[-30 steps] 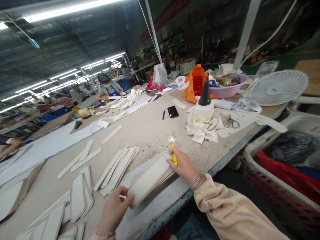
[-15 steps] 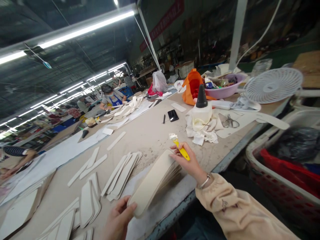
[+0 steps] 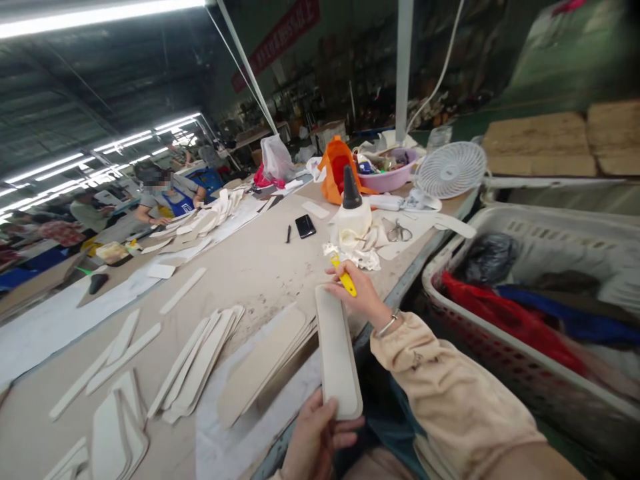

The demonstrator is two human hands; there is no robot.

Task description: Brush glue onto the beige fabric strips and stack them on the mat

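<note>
My left hand (image 3: 315,440) grips the near end of a long beige insole piece (image 3: 337,350), lifted off the stack (image 3: 265,357) that lies on the table edge. My right hand (image 3: 357,293) touches the far end of that piece while its fingers pinch a yellow-handled glue brush (image 3: 343,277) with a white gluey tip. A white glue bottle with a black cone cap (image 3: 351,213) stands on rags just beyond the right hand.
More beige pieces (image 3: 197,363) lie fanned out on the worktable (image 3: 250,267). A black phone (image 3: 305,226), scissors (image 3: 397,232), a pink basin (image 3: 387,179) and a white fan (image 3: 451,170) sit farther back. A white basket with cloth (image 3: 525,293) stands right. Another person (image 3: 163,200) works at the table's far left.
Both hands have lifted one piece off the stack and swung it towards me, past the table edge. The camera has turned to the right.
</note>
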